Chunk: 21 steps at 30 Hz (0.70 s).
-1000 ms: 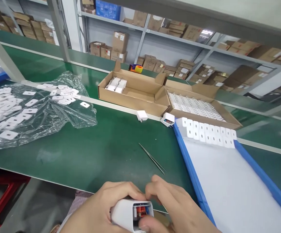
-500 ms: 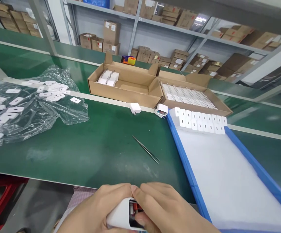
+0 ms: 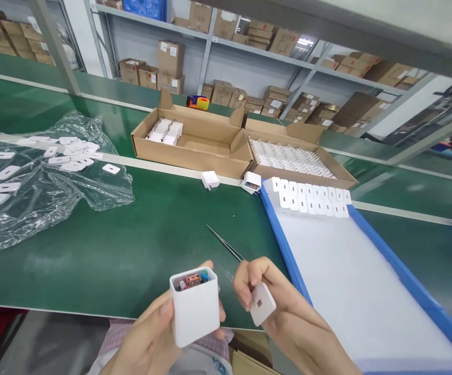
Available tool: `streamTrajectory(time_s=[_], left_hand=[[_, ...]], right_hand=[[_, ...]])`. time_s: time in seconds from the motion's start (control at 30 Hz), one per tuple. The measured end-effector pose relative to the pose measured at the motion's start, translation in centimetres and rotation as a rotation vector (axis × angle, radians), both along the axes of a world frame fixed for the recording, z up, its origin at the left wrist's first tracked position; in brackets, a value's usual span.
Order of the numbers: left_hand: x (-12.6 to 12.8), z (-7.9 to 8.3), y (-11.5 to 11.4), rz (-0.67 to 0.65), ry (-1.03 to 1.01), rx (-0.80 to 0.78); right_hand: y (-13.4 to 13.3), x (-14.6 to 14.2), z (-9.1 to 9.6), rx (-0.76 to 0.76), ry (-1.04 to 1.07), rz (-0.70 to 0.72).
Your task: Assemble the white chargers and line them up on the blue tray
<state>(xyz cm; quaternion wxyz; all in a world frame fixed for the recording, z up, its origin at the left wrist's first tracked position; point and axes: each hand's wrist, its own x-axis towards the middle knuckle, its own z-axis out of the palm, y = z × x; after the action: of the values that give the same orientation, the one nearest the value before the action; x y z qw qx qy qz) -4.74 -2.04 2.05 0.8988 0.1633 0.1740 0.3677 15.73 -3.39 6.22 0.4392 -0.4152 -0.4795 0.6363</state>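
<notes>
Upright, charger shell (image 3: pixel 194 311) in left hand (image 3: pixel 151 338) (cap (image 3: pixel 262 303) right hand (image 3: pixel 284 317)).

Smooth matt white plastic charger shell (image 3: pixel 194 311) and cap (image 3: pixel 263 310); crinkled glossy clear bag (image 3: pixel 49 182); brown cardboard boxes (image 3: pixel 190 143).

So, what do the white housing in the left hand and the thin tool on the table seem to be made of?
White housing: probably moulded plastic, matte, with smooth even walls and rounded edges. Thin tool, apparently tweezers: likely metal, since it is dark grey, very slim and tapers to a fine point, though it is too small to confirm.
</notes>
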Motion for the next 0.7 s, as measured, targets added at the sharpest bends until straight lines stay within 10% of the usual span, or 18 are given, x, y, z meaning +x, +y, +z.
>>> streamTrajectory(time_s=[0.3, 0.5, 0.7], left_hand=[[1.8, -2.9, 1.4, 0.033, -0.024, 0.170], [1.1, -2.8, 0.5, 0.033, 0.704, 0.479], [0.5, -2.0, 1.1, 0.150, 0.788, 0.859]], right_hand=[[-1.2, -2.4, -0.3, -0.250, -0.130, -0.340], [-1.0, -1.5, -0.7, 0.485, -0.762, -0.200], [-1.1, -1.8, -0.6, 0.674, -0.890, -0.181]])
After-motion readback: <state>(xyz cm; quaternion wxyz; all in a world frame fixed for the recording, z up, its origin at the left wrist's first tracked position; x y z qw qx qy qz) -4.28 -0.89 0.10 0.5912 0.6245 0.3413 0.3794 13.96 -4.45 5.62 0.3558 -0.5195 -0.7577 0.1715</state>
